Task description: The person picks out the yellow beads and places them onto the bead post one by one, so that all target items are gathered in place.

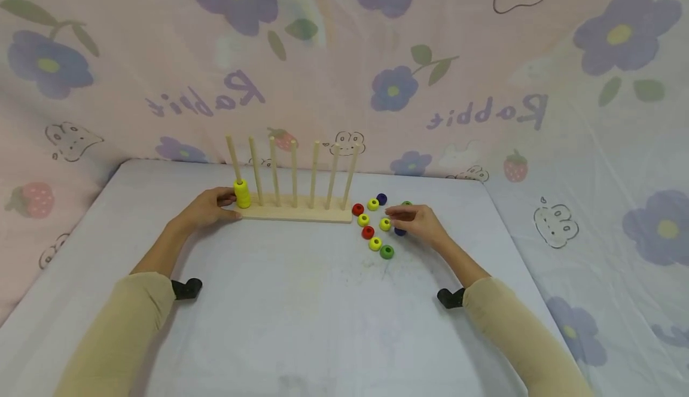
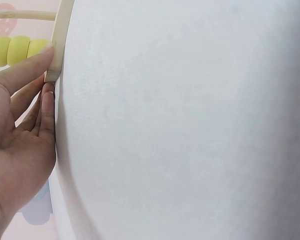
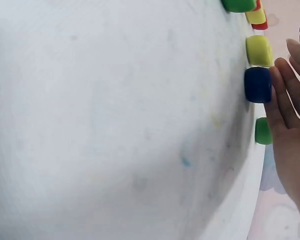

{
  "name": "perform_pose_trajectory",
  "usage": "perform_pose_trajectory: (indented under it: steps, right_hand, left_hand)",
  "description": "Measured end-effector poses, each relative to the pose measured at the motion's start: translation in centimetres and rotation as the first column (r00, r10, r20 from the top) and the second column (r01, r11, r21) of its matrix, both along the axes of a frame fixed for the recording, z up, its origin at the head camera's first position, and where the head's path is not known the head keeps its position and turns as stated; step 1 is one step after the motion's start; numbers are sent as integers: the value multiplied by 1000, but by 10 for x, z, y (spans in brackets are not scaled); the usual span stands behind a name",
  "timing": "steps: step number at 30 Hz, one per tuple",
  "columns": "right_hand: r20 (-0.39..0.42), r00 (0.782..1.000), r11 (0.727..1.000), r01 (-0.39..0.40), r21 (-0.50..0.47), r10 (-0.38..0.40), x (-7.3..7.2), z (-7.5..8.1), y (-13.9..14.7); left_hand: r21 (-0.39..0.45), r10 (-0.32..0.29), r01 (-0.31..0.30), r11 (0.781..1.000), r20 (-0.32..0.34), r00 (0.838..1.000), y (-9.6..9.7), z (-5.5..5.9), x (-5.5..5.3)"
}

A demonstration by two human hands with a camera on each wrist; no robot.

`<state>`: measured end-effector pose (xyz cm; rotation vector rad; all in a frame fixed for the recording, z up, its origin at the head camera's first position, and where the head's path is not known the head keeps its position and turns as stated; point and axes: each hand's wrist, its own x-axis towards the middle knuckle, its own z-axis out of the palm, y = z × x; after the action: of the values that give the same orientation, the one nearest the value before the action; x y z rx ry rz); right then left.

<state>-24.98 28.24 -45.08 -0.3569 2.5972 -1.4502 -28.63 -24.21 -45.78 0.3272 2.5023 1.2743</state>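
A wooden peg rack [image 1: 296, 213] with several upright pegs stands on the white table. Yellow beads [image 1: 242, 194] are stacked on its leftmost peg. My left hand [image 1: 207, 210] holds the rack's left end; in the left wrist view its thumb [image 2: 32, 65] lies on the base beside the yellow beads. Over the loose beads, my right hand [image 1: 420, 223] hovers with its fingers extended and nothing visibly held. Just off its fingertips lies a yellow bead [image 1: 384, 224]. A dark blue bead [image 3: 258, 85] sits beside the fingers in the right wrist view, partly hidden from the head view.
Loose beads lie right of the rack: red beads [image 1: 368, 232], more yellow ones, a green bead [image 1: 387, 252] in front and a dark blue bead [image 1: 381, 199] behind. Another green bead [image 1: 407, 204] shows behind the right hand. Patterned cloth [image 1: 323, 74] hangs behind the table.
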Motion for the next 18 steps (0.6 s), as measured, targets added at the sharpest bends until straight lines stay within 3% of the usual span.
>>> perform_pose_trajectory:
  steps: [6,13,18]
  right_hand:
    - [-9,1000,997,-1,79,1,0,-9,2]
    - [-55,998,975,8,221,4,-1,-13,0]
    - [-64,998,967,33,254,-17,0,-17,-2]
  left_hand:
    - [-7,4,-4,1000,0,1000,2,1,0]
    - [3,2,-2,1000,1,1000,3,3,1]
    - [3,-12,12,1000,-13,1000,2,2,0]
